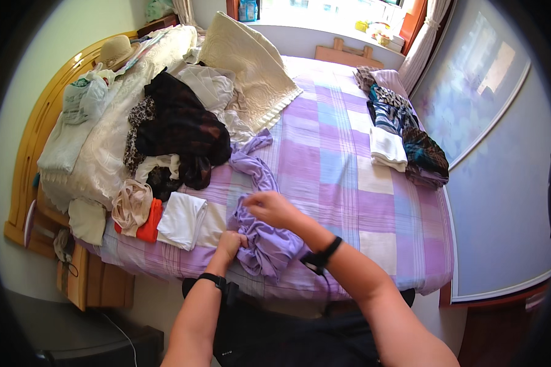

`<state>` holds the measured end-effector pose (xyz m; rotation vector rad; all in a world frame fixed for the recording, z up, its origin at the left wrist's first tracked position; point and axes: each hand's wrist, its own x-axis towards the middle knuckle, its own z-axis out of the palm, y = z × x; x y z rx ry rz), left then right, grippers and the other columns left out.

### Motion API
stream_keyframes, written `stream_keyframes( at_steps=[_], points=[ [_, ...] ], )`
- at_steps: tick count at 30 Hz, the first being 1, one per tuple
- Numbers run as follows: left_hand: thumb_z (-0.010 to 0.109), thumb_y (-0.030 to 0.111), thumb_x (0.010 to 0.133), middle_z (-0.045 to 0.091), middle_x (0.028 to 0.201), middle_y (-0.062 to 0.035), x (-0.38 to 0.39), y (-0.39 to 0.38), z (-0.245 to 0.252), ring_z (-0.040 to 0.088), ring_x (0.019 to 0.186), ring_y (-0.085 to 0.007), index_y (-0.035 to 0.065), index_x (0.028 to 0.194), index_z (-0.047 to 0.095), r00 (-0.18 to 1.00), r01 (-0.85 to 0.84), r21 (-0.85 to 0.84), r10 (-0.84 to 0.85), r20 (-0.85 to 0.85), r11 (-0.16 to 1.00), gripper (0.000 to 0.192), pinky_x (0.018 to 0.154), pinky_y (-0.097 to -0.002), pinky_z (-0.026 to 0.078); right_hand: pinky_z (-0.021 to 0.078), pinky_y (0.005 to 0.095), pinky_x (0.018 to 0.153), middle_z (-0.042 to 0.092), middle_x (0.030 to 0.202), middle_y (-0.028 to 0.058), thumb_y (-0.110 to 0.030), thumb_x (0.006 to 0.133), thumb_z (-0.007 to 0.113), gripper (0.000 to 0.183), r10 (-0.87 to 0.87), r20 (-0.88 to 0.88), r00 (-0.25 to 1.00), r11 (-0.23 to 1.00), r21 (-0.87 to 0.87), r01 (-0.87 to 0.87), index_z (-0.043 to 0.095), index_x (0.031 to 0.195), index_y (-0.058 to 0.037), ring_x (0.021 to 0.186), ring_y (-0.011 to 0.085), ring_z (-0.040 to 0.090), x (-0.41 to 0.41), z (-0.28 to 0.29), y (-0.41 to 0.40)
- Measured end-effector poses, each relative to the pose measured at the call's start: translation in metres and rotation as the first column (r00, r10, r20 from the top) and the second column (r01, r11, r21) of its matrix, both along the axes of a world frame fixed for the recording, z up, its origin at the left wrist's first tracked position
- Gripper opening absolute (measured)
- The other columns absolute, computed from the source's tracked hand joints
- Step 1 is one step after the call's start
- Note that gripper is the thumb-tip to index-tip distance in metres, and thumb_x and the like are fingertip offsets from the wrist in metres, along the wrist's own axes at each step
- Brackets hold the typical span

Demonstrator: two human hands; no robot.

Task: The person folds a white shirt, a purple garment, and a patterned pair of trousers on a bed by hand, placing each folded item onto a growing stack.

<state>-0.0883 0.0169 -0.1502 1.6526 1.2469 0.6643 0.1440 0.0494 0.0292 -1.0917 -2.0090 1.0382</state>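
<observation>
A crumpled lavender garment (pixel 271 247) lies on the bed's near half, directly before me. One twisted length of it stretches away toward a dark garment pile. My left hand (pixel 232 244) grips its left edge, with the fingers closed around the cloth. Above the upper part of the same garment is my right hand (pixel 272 209), its fingers curled; whether they pinch the fabric is hidden. To the left of my left hand sits a folded white cloth (pixel 182 220). Beside that are a red folded cloth (pixel 150 222) and a beige strappy garment (pixel 132 204).
A plaid bedspread (pixel 335 183) covers the bed. Dark sheer clothing (pixel 179 119) and a cream quilted cover (pixel 243 69) are heaped at left. Along the right edge lie folded clothes (pixel 388 105) and a white folded cloth (pixel 388 149). A wooden nightstand (pixel 92 280) stands at lower left.
</observation>
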Motion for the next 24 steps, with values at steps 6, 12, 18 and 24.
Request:
stream_keyframes(
  at_steps=[6, 12, 18, 24],
  points=[
    [0.061, 0.002, 0.062, 0.062, 0.068, -0.0031, 0.012, -0.010, 0.047, 0.057, 0.061, -0.0171, 0.0021, 0.066, 0.066, 0.897, -0.162, -0.476, 0.330, 0.294, 0.865, 0.006, 0.061, -0.0300, 0.044, 0.0596, 0.0308, 0.069, 0.074, 0.090, 0.0108, -0.009, 0.097, 0.058, 0.026, -0.460, 0.015, 0.888, 0.738, -0.549, 0.392, 0.071, 0.115, 0.0039, 0.074, 0.0171, 0.071, 0.126, -0.028, -0.139],
    [0.066, 0.004, 0.065, 0.069, 0.087, -0.0055, 0.025, -0.043, 0.088, 0.062, 0.075, -0.0161, -0.0014, 0.098, 0.070, 0.878, -0.242, -0.378, 0.367, 0.305, 0.894, 0.033, 0.071, -0.0284, 0.049, 0.0558, 0.0263, 0.063, 0.074, 0.088, 0.0067, -0.012, 0.099, 0.060, 0.023, -0.630, -0.006, 0.776, 0.599, -0.640, 0.481, 0.072, 0.115, -0.0014, 0.071, 0.0102, 0.068, 0.172, -0.059, -0.217],
    [0.067, 0.006, 0.078, 0.069, 0.107, -0.0090, 0.078, -0.110, 0.153, 0.065, 0.092, -0.0184, -0.0046, 0.125, 0.059, 0.949, -0.237, 0.099, 0.209, 0.235, 0.966, 0.049, 0.087, -0.0303, 0.052, 0.0556, 0.0262, 0.064, 0.074, 0.092, 0.0057, -0.016, 0.099, 0.063, 0.023, -0.611, -0.093, 0.786, 0.648, -0.629, 0.429, 0.072, 0.117, -0.0025, 0.073, 0.0104, 0.069, 0.160, -0.054, -0.256],
    [0.066, 0.002, 0.082, 0.066, 0.116, -0.0082, 0.144, -0.162, 0.191, 0.061, 0.103, -0.0152, -0.0004, 0.124, 0.063, 0.934, 0.343, 0.056, -0.347, 0.090, 0.938, 0.042, 0.090, -0.0307, 0.049, 0.0549, 0.0325, 0.088, 0.070, 0.114, 0.0102, -0.029, 0.098, 0.072, 0.048, -0.433, -0.358, 0.827, 0.832, -0.511, 0.215, 0.060, 0.138, -0.0043, 0.101, 0.0158, 0.066, 0.131, -0.041, -0.266]
  ],
)
